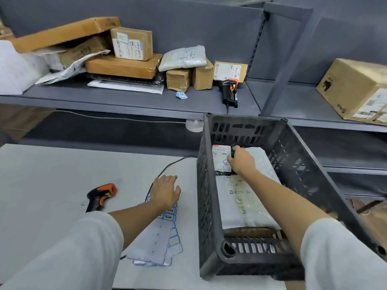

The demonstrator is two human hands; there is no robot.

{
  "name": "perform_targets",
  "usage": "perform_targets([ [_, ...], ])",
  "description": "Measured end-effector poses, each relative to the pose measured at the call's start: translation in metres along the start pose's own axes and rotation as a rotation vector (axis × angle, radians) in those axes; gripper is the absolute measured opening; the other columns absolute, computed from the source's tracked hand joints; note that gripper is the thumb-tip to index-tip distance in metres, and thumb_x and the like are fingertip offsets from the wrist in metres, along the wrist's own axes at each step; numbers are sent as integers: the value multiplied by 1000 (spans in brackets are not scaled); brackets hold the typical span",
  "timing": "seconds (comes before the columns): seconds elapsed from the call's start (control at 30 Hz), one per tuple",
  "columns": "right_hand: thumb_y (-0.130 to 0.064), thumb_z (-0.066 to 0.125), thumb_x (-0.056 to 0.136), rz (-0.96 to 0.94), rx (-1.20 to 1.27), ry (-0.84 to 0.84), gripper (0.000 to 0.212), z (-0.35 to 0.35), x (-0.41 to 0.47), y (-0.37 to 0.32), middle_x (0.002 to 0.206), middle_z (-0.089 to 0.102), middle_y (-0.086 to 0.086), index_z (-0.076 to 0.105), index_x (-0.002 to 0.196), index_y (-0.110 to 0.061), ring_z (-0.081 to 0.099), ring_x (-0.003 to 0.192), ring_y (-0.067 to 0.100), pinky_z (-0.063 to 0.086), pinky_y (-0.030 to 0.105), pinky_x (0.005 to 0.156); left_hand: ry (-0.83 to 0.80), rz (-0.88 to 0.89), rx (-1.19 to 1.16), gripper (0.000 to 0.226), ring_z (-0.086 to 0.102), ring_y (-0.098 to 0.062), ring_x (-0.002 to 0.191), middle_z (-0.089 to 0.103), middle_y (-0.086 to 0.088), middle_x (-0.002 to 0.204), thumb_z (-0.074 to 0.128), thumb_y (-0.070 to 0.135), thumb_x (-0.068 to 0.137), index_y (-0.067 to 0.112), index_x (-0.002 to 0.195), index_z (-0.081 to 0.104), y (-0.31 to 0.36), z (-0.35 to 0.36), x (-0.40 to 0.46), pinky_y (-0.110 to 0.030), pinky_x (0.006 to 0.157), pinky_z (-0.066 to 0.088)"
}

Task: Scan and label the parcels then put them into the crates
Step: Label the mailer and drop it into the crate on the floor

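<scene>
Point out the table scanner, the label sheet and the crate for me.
scanner (pixel 100 196): head view, on its handle.
label sheet (pixel 156 245): head view, on its blank middle.
crate (pixel 206 185): head view, on its left wall.

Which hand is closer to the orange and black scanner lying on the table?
The left hand. It rests on the sticker sheets, just right of the scanner. The right hand is farther away, inside the crate, holding a small parcel.
</scene>
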State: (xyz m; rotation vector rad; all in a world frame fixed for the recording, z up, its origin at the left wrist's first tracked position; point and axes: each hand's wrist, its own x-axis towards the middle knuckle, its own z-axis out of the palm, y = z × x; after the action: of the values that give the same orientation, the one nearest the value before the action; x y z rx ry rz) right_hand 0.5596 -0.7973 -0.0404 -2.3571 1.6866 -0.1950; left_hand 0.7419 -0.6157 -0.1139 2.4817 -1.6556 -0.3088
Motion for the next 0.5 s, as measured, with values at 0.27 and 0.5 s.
perform_targets([
  [0.27, -24, 40, 98, -162, 77, 73, 42, -44, -33, -65, 134, 50, 17, 44, 136, -5, 49, 120, 35, 40, 40, 95, 15, -83, -104, 47, 39, -21, 130, 47, -5, 141, 36, 30, 98, 14, 142, 38, -18, -6, -60, -32, 113, 21],
  [0.5, -23, 43, 95, -467, 18, -21, 42, -32, -103, -161, 129, 53, 19, 45, 134, -6, 52, 115, 37, 43, 40, 93, 157, -305, -161, 47, 39, -21, 131, 46, -4, 143, 37, 32, 99, 14, 142, 39, -53, -19, -139, -29, 112, 22],
])
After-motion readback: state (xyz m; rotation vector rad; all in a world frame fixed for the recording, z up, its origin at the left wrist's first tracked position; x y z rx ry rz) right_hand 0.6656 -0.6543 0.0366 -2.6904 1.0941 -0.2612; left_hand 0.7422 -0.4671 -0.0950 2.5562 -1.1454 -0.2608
